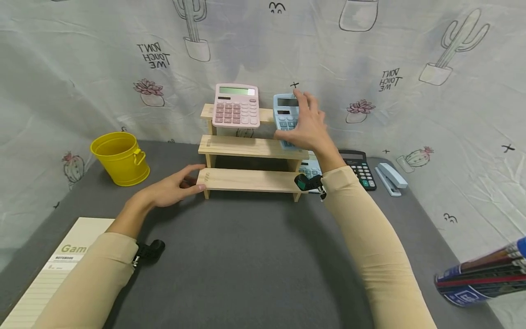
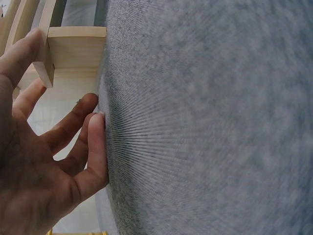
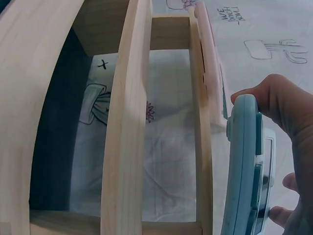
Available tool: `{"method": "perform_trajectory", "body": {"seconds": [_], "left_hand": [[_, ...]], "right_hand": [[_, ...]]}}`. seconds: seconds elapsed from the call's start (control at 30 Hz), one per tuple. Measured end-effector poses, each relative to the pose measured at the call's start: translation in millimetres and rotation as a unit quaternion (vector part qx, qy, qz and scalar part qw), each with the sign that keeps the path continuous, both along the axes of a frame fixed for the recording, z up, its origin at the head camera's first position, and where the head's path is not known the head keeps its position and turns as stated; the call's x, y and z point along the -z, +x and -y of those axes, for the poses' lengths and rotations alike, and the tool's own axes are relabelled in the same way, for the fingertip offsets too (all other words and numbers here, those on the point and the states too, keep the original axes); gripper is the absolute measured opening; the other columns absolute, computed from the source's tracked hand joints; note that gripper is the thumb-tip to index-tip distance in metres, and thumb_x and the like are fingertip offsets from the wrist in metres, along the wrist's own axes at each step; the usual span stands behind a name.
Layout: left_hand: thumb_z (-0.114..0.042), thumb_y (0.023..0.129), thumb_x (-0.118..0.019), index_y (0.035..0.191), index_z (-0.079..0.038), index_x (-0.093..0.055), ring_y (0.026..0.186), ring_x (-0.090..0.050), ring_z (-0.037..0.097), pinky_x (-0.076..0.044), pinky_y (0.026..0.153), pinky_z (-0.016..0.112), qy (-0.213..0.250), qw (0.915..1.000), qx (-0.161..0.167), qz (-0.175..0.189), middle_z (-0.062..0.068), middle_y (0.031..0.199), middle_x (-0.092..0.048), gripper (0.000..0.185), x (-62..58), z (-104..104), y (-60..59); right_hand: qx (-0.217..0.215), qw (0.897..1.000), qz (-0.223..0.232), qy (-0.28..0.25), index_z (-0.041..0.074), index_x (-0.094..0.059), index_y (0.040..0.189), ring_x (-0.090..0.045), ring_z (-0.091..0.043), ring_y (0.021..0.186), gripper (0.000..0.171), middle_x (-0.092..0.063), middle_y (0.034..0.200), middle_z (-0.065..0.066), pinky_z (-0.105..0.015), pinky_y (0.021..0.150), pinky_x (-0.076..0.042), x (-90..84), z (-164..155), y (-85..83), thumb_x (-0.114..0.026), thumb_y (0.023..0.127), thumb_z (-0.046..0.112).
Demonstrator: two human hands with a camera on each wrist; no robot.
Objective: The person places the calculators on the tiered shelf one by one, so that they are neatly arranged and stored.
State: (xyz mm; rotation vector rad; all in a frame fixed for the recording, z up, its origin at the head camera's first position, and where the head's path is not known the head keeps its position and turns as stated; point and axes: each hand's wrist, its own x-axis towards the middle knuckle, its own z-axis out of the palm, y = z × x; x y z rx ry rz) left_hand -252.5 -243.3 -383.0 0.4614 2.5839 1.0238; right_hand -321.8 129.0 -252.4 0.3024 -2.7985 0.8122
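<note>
A light blue calculator [image 1: 286, 114] is held upright by my right hand [image 1: 310, 121], its thumb and fingers spread across its edges, near the right end of the top step. In the right wrist view a gap shows between this calculator [image 3: 242, 161] and the top board. The three-step wooden shelf [image 1: 250, 179] stands at the back of the table. A pink calculator [image 1: 236, 107] leans upright on its top step, at the left. My left hand [image 1: 174, 186] pinches the left end of the lowest board between thumb and finger; its other fingers [image 2: 73, 117] are bent below.
Right of the shelf lie another blue calculator [image 1: 309, 168], a black calculator [image 1: 363, 171] and a light blue stapler [image 1: 391, 179]. A yellow bucket [image 1: 123, 162] stands left. A notebook [image 1: 61, 269] lies front left; a holder of pencils [image 1: 468, 292] is front right.
</note>
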Motion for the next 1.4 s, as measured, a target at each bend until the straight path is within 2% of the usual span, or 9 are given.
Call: {"method": "perform_trajectory", "body": {"seconds": [0.27, 0.43, 0.5, 0.63, 0.77, 0.9, 1.0, 1.17, 1.4], "left_hand": [[-0.059, 0.101, -0.056, 0.165, -0.03, -0.017, 0.139, -0.045, 0.047, -0.048, 0.098, 0.057, 0.003, 1.0, 0.003, -0.001, 0.028, 0.156, -0.04, 0.08, -0.3, -1.2, 0.8], [-0.059, 0.101, -0.056, 0.165, -0.031, -0.017, 0.138, -0.045, 0.046, -0.047, 0.1, 0.058, 0.004, 1.0, 0.005, -0.006, 0.027, 0.156, -0.04, 0.08, -0.2, -3.2, 0.4], [-0.059, 0.101, -0.056, 0.165, -0.031, -0.017, 0.138, -0.045, 0.046, -0.047, 0.1, 0.059, 0.003, 1.0, 0.004, -0.007, 0.027, 0.156, -0.04, 0.08, -0.4, -3.6, 0.5], [-0.059, 0.101, -0.056, 0.165, -0.03, -0.017, 0.139, -0.045, 0.046, -0.045, 0.102, 0.06, 0.003, 1.0, 0.003, -0.007, 0.027, 0.156, -0.039, 0.08, -1.2, -3.8, 0.7], [-0.059, 0.102, -0.055, 0.165, -0.029, -0.017, 0.139, -0.045, 0.046, -0.044, 0.104, 0.061, 0.004, 0.9999, 0.005, -0.011, 0.027, 0.156, -0.04, 0.079, -1.9, -4.5, 0.0], [-0.059, 0.102, -0.055, 0.165, -0.029, -0.017, 0.139, -0.044, 0.046, -0.044, 0.104, 0.062, 0.001, 0.9999, 0.004, -0.01, 0.027, 0.156, -0.04, 0.079, -2.6, -2.2, 0.0], [-0.059, 0.102, -0.055, 0.165, -0.029, -0.017, 0.139, -0.044, 0.046, -0.044, 0.103, 0.061, -0.001, 0.9999, 0.002, -0.01, 0.027, 0.156, -0.04, 0.079, -2.4, -0.2, 0.2], [-0.059, 0.102, -0.055, 0.165, -0.03, -0.017, 0.139, -0.045, 0.047, -0.047, 0.1, 0.058, 0.0, 1.0, 0.002, -0.009, 0.027, 0.156, -0.039, 0.08, 0.5, 0.0, 1.3], [-0.059, 0.102, -0.055, 0.164, -0.029, -0.017, 0.137, -0.046, 0.047, -0.05, 0.096, 0.055, 0.0, 1.0, -0.002, -0.004, 0.028, 0.155, -0.04, 0.079, 2.7, 0.6, 3.0]], "right_hand": [[0.014, 1.0, -0.001, 0.006, 0.035, -0.011, 0.165, -0.027, -0.044, 0.143, 0.114, -0.006, 0.172, -0.002, -0.067, 0.113, -0.025, -0.3, 10.1, -14.2, -0.082, 0.077, 0.045], [0.03, 0.999, 0.013, -0.003, 0.034, -0.013, 0.165, -0.031, -0.041, 0.138, 0.113, -0.011, 0.17, -0.002, -0.06, 0.112, -0.027, -0.5, 14.4, -23.1, -0.083, 0.077, 0.045], [0.036, 0.999, 0.021, -0.007, 0.033, -0.016, 0.165, -0.031, -0.041, 0.139, 0.112, -0.012, 0.171, -0.003, -0.058, 0.113, -0.027, -0.9, 15.7, -26.4, -0.084, 0.077, 0.047], [0.04, 0.999, 0.035, -0.003, 0.023, -0.033, 0.161, -0.025, -0.04, 0.149, 0.102, -0.013, 0.172, -0.004, -0.055, 0.119, -0.025, -2.4, 16.7, -32.6, -0.083, 0.078, 0.056], [0.023, 0.999, 0.034, 0.032, 0.014, -0.043, 0.157, -0.021, -0.043, 0.154, 0.087, -0.015, 0.172, -0.011, -0.054, 0.123, -0.024, -6.5, 14.2, -38.4, -0.073, 0.088, 0.058], [-0.003, 0.997, 0.056, 0.044, 0.015, -0.041, 0.159, -0.029, -0.041, 0.15, 0.076, -0.017, 0.168, -0.019, -0.052, 0.12, -0.029, -11.0, 10.3, -38.9, -0.062, 0.097, 0.053], [-0.01, 0.996, 0.081, 0.039, 0.02, -0.037, 0.161, -0.026, -0.039, 0.149, 0.075, -0.017, 0.166, -0.017, -0.055, 0.118, -0.031, -12.3, 7.6, -36.7, -0.06, 0.098, 0.053], [-0.024, 0.994, 0.075, 0.069, 0.021, -0.036, 0.162, -0.011, -0.044, 0.154, 0.072, -0.018, 0.17, -0.011, -0.063, 0.121, -0.02, -9.0, 6.6, -37.4, -0.055, 0.101, 0.055], [-0.035, 0.996, 0.048, 0.062, 0.014, -0.037, 0.16, -0.017, -0.033, 0.157, 0.071, -0.022, 0.171, -0.009, -0.049, 0.126, -0.015, -1.2, 13.2, -42.8, -0.054, 0.103, 0.052]]}}
